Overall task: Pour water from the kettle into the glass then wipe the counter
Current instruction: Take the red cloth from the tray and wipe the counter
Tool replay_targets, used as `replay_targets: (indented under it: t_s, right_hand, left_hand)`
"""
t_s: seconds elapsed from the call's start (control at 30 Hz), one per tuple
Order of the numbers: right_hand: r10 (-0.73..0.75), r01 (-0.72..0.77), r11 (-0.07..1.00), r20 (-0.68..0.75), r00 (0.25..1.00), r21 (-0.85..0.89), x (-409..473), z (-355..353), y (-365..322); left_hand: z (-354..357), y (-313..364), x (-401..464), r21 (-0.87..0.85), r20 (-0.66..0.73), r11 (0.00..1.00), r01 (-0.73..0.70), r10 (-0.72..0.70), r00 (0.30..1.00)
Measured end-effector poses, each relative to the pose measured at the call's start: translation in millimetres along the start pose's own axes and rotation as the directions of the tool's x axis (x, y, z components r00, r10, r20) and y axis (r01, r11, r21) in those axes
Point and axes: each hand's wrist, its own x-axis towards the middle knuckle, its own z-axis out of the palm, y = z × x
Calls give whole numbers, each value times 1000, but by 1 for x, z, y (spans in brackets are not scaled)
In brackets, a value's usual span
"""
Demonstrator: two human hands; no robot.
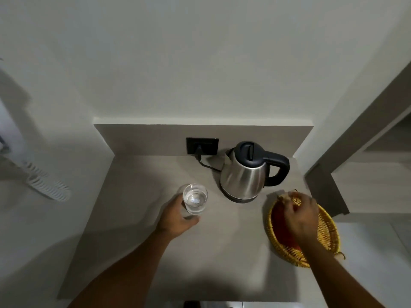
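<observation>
Kettle (244,174) is taken as the landmark here, since it's parked near the back of the grey counter (138,252), close to the right edge, on its dark base. Way off to the left of the kettle, past the counter edge, a white slotted thing (50,185) is seen against the wall, too blurry to be identified properly. Closer in, to the front-left of the kettle, a clear glass (195,198) is stood upright on the counter with water visible in it. The glass is wrapped by the left hand (178,216), fingers curled round its lower wall and the thumb pressed on the near side, so it's properly gripped. Just behind and left of the kettle, a black wall socket (202,146) is set in the low backsplash, and a plug with a black cord (205,164) is run from it down to the kettle base. The kettle itself is brushed steel, lid closed, spout pointed left toward the socket, black handle turned to the right. Nothing is touching it. To the front-right of the kettle, a yellow woven basket (327,232) is sat at the counter's right edge, with something red (281,225) laid inside. The right hand (300,214) is held over the basket, fingers bent down toward the red thing; whether anything is actually pinched can't be told because of blur.
</observation>
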Motion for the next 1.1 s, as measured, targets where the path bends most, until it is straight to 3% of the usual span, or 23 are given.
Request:
replay_targets:
  t_s: [0.1, 0.23, 0.33, 0.47, 0.6, 0.73, 0.87, 0.97, 1.03, 1.1]
  right_hand:
    - [-8, 65, 933, 161, 987, -353, -22, 5, 31]
    - [73, 47, 871, 223, 972, -488, -34, 12, 41]
    - [75, 24, 901, 209, 975, -434, -30, 11, 43]
    - [79, -55, 976, 105, 991, -212, -30, 6, 34]
    - [-175, 173, 978, -6, 985, -114, -55, 14, 0]
    - [-322, 336, 930, 114, 940, -149, -93, 47, -28]
    - [-218, 329, 887, 335, 917, -323, -105, 80, -29]
    - [-218, 369, 834, 369, 904, -411, -106, 90, -19]
    - [-254, 398, 830, 371, 893, -391, -106, 95, -18]
    - [-263, 411, 832, 388, 883, -372, -106, 97, -16]
  left_hand:
    - [-6, -16, -1, 309, 130, 941, -139, 103, 986]
    - [2, -25, -8, 499, 175, 839, -218, 148, 973]
    - [8, -26, -12, 566, 161, 791, -230, 167, 973]
    - [12, -26, -13, 597, 173, 770, -224, 149, 974]
    - [14, -28, -8, 609, 167, 759, -231, 161, 973]
    - [14, -34, -12, 608, 164, 762, -222, 154, 974]
    - [17, -32, -5, 507, 137, 843, -179, 127, 982]
    - [13, -13, -1, 188, 62, 982, -29, 18, 998]
    - [12, 0, 3, -39, -28, 999, -25, 24, 999]
    - [14, 12, 8, -135, -89, 990, -31, 19, 996]
